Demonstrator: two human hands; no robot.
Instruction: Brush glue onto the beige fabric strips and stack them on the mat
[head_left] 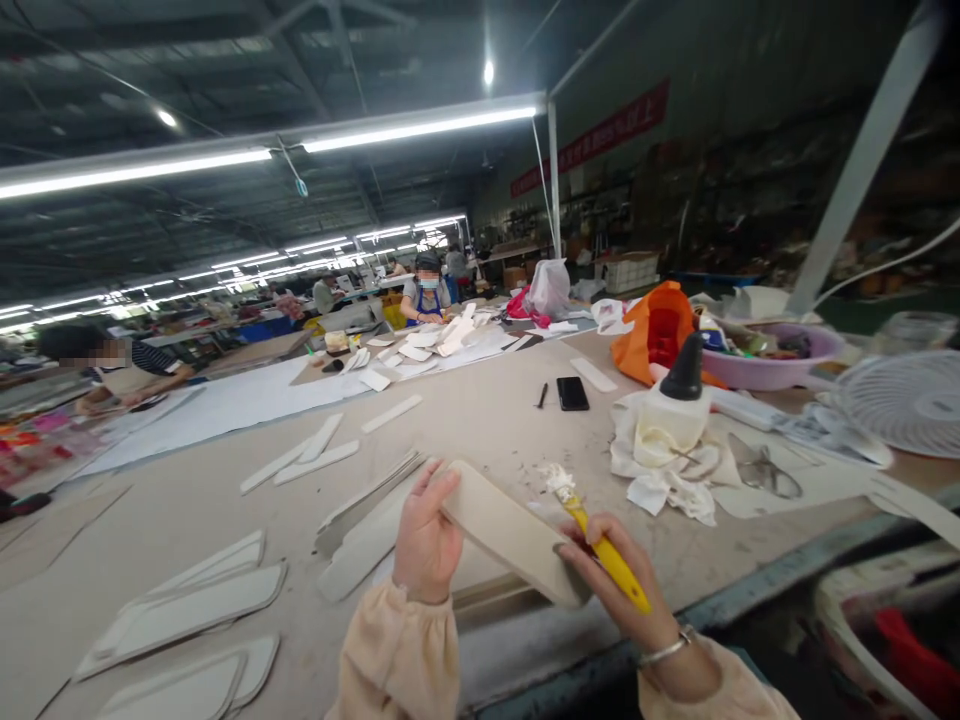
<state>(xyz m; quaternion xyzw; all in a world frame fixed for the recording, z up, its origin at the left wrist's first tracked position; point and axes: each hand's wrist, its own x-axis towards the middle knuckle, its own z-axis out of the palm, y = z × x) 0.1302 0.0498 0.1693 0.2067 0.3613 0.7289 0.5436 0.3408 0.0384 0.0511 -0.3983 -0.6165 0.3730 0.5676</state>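
Observation:
My left hand (430,535) grips the upper left end of a long pale panel with rounded ends (510,525), thumb across its edge. The panel is tilted above the table's front edge. In my right hand (626,580) is a yellow-handled brush (611,555), its bristles caked with white stuff and pointing up and away. Fingers of that same hand also touch the panel's lower right end. Just beyond my left hand lies a fanned stack of similar panels (367,535), partly hidden by the hand.
More panels (195,610) lie at the left. A white bottle with a black cone cap (675,400), scissors (765,468), a phone (572,393), an orange bag (652,330), a purple basin (780,355) and a fan (907,405) occupy the right. Two co-workers sit farther off.

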